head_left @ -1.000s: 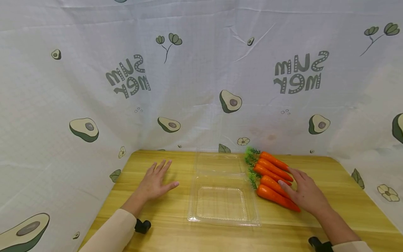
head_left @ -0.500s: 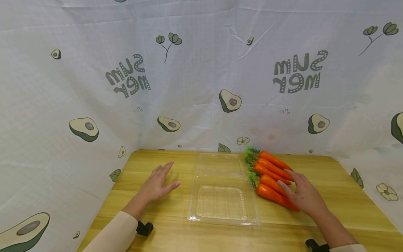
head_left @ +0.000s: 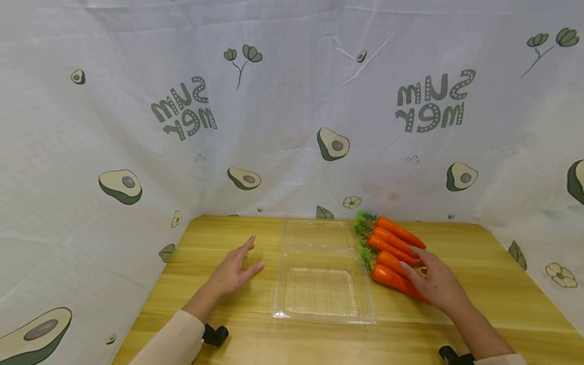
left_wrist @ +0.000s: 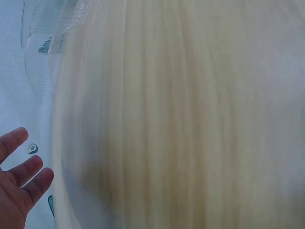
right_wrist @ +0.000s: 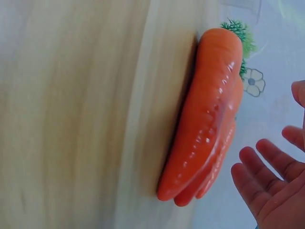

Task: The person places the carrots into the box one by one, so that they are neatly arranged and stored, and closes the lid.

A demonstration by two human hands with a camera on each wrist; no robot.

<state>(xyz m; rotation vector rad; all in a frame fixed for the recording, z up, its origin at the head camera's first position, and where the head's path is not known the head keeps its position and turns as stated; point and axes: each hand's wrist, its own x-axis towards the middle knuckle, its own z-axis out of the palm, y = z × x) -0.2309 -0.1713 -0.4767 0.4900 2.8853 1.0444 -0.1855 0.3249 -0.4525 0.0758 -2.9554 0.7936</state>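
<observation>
Several orange carrots (head_left: 394,280) with green leafy tops (head_left: 363,228) lie side by side on the right part of the table. My right hand (head_left: 440,284) hovers over their pointed ends, fingers apart and holding nothing; the right wrist view shows a gap between its fingers and the nearest carrot (right_wrist: 207,114). A clear plastic clamshell box (head_left: 321,320) lies in the middle with its lid (head_left: 319,235) folded back. Left of the box, my left hand (head_left: 230,274) is held over the table with spread fingers and nothing in it. In the left wrist view, part of the clear plastic (left_wrist: 40,57) shows.
The wood-grain table (head_left: 255,339) ends at the back against a white cloth (head_left: 283,101) printed with avocados and flowers. The same cloth hangs at both sides. The leafy tops lie close to the box's right edge.
My left hand has shifted slightly right, toward the box. The right hand has moved a little left and down over the carrots. The box and carrots have stayed in place.
</observation>
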